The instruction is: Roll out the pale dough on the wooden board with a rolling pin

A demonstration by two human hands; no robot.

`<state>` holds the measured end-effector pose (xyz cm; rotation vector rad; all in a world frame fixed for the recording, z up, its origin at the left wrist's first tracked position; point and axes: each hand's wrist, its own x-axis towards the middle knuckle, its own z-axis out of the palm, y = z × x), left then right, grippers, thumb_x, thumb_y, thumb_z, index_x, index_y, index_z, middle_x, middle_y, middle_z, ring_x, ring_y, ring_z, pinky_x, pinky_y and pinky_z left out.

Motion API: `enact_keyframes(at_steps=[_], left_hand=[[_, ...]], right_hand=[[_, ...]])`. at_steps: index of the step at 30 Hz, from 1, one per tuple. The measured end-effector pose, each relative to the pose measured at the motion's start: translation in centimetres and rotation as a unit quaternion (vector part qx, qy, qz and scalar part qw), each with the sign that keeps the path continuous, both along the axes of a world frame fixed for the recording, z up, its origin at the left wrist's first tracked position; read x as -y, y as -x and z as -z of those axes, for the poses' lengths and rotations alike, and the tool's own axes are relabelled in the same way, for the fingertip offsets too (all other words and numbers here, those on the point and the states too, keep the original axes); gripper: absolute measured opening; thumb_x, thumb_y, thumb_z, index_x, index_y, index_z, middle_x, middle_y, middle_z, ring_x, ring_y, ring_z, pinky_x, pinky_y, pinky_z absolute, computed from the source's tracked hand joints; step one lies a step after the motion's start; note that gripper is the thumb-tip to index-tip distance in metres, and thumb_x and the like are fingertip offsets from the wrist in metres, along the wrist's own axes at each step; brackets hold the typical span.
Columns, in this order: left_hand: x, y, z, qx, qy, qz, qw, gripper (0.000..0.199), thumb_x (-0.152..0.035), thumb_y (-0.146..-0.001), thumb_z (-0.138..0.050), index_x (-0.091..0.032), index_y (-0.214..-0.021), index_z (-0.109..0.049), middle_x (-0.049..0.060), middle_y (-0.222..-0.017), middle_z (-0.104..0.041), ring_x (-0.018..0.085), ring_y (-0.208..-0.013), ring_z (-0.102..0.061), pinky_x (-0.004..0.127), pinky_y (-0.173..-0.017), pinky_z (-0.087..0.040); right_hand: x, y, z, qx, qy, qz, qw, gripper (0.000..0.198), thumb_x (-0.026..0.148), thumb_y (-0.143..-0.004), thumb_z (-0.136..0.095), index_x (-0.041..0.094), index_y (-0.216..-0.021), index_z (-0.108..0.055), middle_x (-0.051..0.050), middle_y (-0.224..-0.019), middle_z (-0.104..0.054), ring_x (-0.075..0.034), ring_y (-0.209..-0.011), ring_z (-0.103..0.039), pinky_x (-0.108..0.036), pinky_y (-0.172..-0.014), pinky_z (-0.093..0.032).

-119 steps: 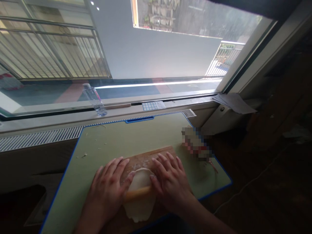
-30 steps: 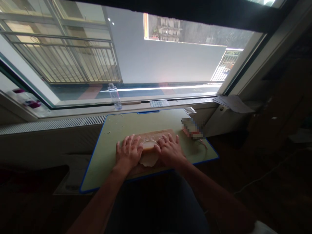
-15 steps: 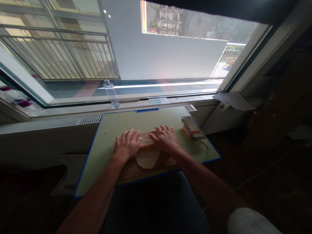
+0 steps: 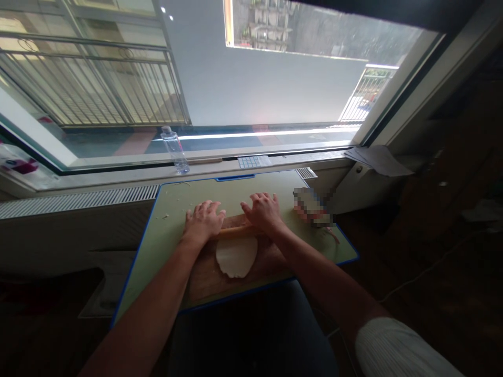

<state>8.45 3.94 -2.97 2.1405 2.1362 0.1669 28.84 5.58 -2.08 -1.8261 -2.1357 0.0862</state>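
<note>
Left hand (image 4: 203,220), right hand (image 4: 264,210) and rolling pin (image 4: 233,232) have moved forward. More dough (image 4: 237,256) now shows on the near side.

one left hand (image 4: 203,220), one right hand (image 4: 262,210), so two total; one rolling pin (image 4: 234,232); one dough sheet (image 4: 237,256); one wooden board (image 4: 271,264); one table (image 4: 157,238); just one upright bottle (image 4: 176,152)
</note>
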Motion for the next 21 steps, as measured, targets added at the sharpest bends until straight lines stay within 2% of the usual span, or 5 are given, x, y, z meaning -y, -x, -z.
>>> enact_keyframes(at_steps=[6,11,16,21], left_hand=[[0.9,-0.1,0.0,0.001,-0.042,0.001,0.999,0.055,-0.048,-0.109,-0.041,-0.025,-0.151,-0.065,0.014,-0.164,-0.059,0.035,-0.148,-0.055,0.060,-0.127,-0.039],[3.9,-0.7,-0.3,-0.005,-0.065,0.007,0.998,0.053,-0.047,-0.109,-0.042,-0.028,-0.152,-0.066,0.011,-0.165,-0.059,0.034,-0.151,-0.052,0.064,-0.130,-0.034],[8.2,-1.4,0.2,-0.019,-0.093,-0.007,0.995,0.054,-0.048,-0.111,-0.038,-0.030,-0.155,-0.065,0.011,-0.168,-0.056,0.034,-0.156,-0.048,0.065,-0.133,-0.028],[11.3,-1.6,0.5,-0.014,-0.125,-0.011,0.992,0.055,-0.046,-0.112,-0.038,-0.031,-0.158,-0.063,0.011,-0.170,-0.054,0.035,-0.158,-0.045,0.069,-0.134,-0.024]], right_hand=[[0.9,0.0,-0.4,0.012,-0.009,0.000,1.000,0.044,0.050,-0.111,-0.049,0.018,-0.122,-0.077,-0.016,-0.132,-0.078,-0.031,-0.130,-0.062,-0.050,-0.122,-0.030],[4.3,-0.5,0.0,0.013,0.012,0.016,1.000,0.049,0.055,-0.111,-0.048,0.022,-0.135,-0.073,-0.015,-0.144,-0.073,-0.034,-0.137,-0.058,-0.056,-0.123,-0.031],[8.4,-0.9,1.2,0.015,-0.006,0.033,0.999,0.060,0.061,-0.111,-0.047,0.024,-0.155,-0.062,-0.012,-0.166,-0.058,-0.039,-0.158,-0.040,-0.064,-0.132,-0.017],[11.1,-1.3,2.0,0.020,-0.019,0.036,0.999,0.063,0.063,-0.112,-0.042,0.024,-0.158,-0.060,-0.013,-0.171,-0.050,-0.039,-0.164,-0.032,-0.070,-0.133,-0.009]])
